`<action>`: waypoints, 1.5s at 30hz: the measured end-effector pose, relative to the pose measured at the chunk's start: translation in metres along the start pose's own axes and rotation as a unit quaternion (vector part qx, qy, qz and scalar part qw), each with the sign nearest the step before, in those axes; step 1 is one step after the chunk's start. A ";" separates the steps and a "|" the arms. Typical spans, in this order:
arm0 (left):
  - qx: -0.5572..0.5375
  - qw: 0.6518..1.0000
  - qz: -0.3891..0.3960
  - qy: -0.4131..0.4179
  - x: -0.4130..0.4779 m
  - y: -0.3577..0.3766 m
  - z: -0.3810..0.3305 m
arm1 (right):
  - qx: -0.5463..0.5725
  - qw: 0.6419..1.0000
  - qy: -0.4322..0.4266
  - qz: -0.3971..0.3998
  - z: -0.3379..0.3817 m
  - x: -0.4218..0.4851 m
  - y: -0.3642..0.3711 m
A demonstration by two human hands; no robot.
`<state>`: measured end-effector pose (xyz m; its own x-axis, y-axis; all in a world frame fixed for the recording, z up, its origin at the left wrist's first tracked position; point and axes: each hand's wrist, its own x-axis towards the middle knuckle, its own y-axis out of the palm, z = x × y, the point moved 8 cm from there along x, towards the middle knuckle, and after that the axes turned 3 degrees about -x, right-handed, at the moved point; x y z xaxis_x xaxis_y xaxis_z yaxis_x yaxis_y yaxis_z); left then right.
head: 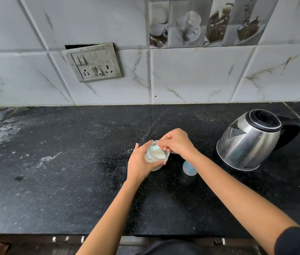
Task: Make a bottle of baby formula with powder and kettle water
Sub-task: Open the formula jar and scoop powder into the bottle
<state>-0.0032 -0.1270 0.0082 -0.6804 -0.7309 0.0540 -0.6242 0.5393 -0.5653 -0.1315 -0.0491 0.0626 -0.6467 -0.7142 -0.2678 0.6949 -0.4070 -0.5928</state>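
My right hand (pixel 176 142) pinches a small scoop (pixel 157 147) dipped into the powder jar (pixel 157 155), which my left hand (pixel 141 162) grips around its side. The baby bottle (pixel 189 167) stands just beside it; the kettle (pixel 250 140) sits further right on the counter (pixel 71 162).

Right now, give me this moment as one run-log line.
step: scooping powder | left hand: holds powder jar | right hand: scoop in jar | baby bottle: beside jar | kettle: right, untouched
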 end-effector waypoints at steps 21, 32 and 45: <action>-0.106 0.993 -0.051 -0.020 -0.006 -0.011 0.029 | 0.004 0.998 -0.042 -0.046 -0.017 -0.003 -0.011; -0.103 0.993 -0.055 0.010 -0.010 -0.017 0.028 | -0.007 0.992 -0.103 -0.072 -0.016 -0.010 -0.008; -0.103 0.994 -0.046 0.008 -0.010 -0.018 0.027 | 0.009 0.988 -0.114 -0.104 -0.018 -0.013 -0.011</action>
<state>0.0257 -0.1406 -0.0044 -0.6221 -0.7749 0.1122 -0.7482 0.5461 -0.3768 -0.1359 -0.0251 0.0589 -0.6893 -0.7234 0.0383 0.5613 -0.5668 -0.6031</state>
